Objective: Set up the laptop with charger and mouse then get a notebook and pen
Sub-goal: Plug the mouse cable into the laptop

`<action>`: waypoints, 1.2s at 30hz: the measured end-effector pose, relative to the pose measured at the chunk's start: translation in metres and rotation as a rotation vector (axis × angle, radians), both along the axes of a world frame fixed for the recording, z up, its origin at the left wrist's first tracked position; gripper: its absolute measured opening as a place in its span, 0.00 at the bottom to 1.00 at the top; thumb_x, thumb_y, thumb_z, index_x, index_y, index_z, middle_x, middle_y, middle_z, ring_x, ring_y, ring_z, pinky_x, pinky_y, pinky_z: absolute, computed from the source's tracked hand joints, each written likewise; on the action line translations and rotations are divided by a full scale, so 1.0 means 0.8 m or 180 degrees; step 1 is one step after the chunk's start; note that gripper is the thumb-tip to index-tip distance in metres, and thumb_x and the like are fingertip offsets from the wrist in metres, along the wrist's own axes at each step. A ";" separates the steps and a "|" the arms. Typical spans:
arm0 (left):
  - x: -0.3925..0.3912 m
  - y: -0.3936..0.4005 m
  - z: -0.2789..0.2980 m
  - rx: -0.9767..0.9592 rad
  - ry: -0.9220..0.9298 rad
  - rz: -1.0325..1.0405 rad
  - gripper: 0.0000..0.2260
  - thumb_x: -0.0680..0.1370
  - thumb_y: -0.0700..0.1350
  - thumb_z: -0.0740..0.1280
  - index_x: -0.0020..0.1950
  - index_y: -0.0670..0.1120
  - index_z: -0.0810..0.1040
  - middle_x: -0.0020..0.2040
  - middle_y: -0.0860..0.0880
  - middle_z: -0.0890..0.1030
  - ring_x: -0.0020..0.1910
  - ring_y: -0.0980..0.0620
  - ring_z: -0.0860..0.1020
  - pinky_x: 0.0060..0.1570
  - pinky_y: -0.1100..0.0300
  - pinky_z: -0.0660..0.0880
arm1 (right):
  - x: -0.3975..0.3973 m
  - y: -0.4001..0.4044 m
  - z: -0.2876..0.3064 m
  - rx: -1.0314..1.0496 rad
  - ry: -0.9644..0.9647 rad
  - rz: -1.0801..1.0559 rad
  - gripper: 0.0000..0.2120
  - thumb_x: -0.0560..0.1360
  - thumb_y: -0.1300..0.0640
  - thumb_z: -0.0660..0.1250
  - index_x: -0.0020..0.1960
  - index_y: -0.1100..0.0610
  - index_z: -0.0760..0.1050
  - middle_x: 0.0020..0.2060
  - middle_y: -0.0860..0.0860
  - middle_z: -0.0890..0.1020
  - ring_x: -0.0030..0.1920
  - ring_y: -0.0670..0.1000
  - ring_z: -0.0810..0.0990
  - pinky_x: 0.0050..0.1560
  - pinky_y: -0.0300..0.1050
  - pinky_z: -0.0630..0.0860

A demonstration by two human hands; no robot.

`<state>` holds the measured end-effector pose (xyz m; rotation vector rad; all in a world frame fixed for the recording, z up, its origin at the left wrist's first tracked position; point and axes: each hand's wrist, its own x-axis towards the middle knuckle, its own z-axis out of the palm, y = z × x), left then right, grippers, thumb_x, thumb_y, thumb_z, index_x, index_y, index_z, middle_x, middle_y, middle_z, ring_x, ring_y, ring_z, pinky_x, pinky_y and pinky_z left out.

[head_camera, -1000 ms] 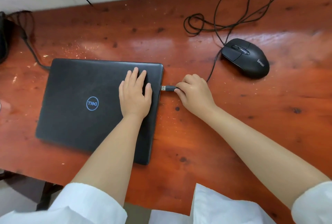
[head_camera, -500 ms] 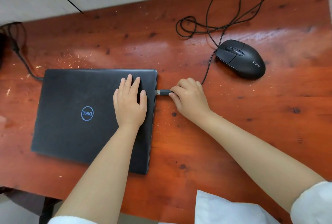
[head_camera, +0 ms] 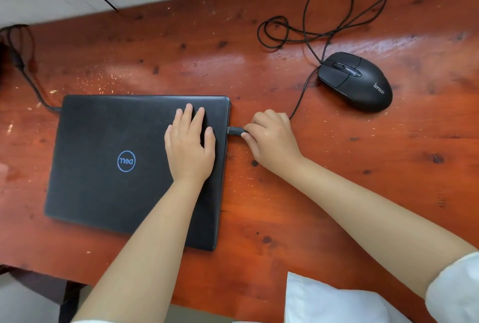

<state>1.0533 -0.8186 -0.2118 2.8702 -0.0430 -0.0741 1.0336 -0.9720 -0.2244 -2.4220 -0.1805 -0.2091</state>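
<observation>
two hands on it: left hand (head_camera: 190,146) flat, fingers together, bracing laptop (head_camera: 108,167), right hand (head_camera: 269,138) pinching plug (head_camera: 235,131), push straight in, no wiggle.

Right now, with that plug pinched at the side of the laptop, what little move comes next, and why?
Probably a short, straight push toward the laptop. The right hand pinches the USB plug at the laptop's right edge, its black body showing, so it may not be fully seated. The left hand lies flat on the closed lid, bracing it. Afterwards, let go; the mouse lies nearby.
</observation>
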 end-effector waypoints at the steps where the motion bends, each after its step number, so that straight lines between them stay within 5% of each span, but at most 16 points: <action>1: 0.000 0.000 0.000 -0.0004 0.0000 0.0007 0.18 0.79 0.40 0.60 0.69 0.41 0.68 0.73 0.41 0.66 0.74 0.41 0.59 0.71 0.43 0.56 | 0.002 -0.001 0.000 -0.0014 0.0006 0.0041 0.04 0.65 0.66 0.70 0.31 0.66 0.79 0.28 0.59 0.80 0.31 0.59 0.78 0.35 0.50 0.74; 15: 0.000 0.000 0.001 0.0041 -0.0056 -0.0011 0.17 0.79 0.40 0.60 0.69 0.41 0.69 0.72 0.40 0.67 0.73 0.40 0.61 0.71 0.42 0.58 | 0.010 -0.007 -0.001 -0.0464 -0.0341 0.0397 0.06 0.62 0.66 0.76 0.31 0.64 0.80 0.27 0.56 0.80 0.30 0.56 0.78 0.35 0.44 0.75; 19: 0.000 0.001 0.003 -0.0012 -0.0008 0.0002 0.17 0.79 0.40 0.60 0.69 0.41 0.69 0.73 0.41 0.66 0.74 0.42 0.60 0.71 0.44 0.56 | 0.014 -0.019 0.015 -0.0595 0.0187 0.0597 0.08 0.72 0.59 0.68 0.43 0.65 0.81 0.39 0.59 0.83 0.44 0.60 0.80 0.50 0.54 0.72; 23: 0.001 0.000 0.002 -0.0076 0.0018 0.0023 0.17 0.80 0.40 0.59 0.69 0.42 0.68 0.73 0.42 0.66 0.74 0.43 0.59 0.72 0.45 0.55 | 0.022 -0.086 0.037 -0.0625 -0.0284 -0.0413 0.11 0.66 0.59 0.71 0.46 0.64 0.80 0.44 0.62 0.83 0.48 0.65 0.80 0.50 0.61 0.73; 27: 0.001 0.000 0.003 -0.0063 -0.0004 0.0006 0.17 0.80 0.41 0.59 0.69 0.42 0.69 0.73 0.42 0.66 0.74 0.42 0.59 0.72 0.44 0.56 | 0.032 -0.154 0.041 -0.1245 0.1156 -0.0542 0.30 0.68 0.53 0.72 0.67 0.53 0.67 0.69 0.63 0.65 0.68 0.65 0.62 0.66 0.64 0.61; 29: 0.000 0.000 0.004 -0.0037 0.0011 -0.0002 0.17 0.80 0.41 0.59 0.69 0.42 0.68 0.73 0.42 0.66 0.74 0.42 0.59 0.72 0.44 0.56 | 0.030 -0.163 0.038 -0.1274 0.1463 -0.0471 0.31 0.70 0.54 0.71 0.70 0.50 0.63 0.72 0.60 0.61 0.69 0.63 0.60 0.65 0.63 0.63; 36: 0.001 0.003 0.006 0.0054 0.0008 -0.0136 0.18 0.80 0.42 0.58 0.69 0.42 0.67 0.73 0.42 0.66 0.73 0.43 0.60 0.71 0.45 0.58 | -0.025 -0.110 0.048 -0.0723 0.0968 -0.0858 0.23 0.71 0.55 0.68 0.66 0.51 0.70 0.70 0.54 0.68 0.60 0.65 0.69 0.59 0.58 0.70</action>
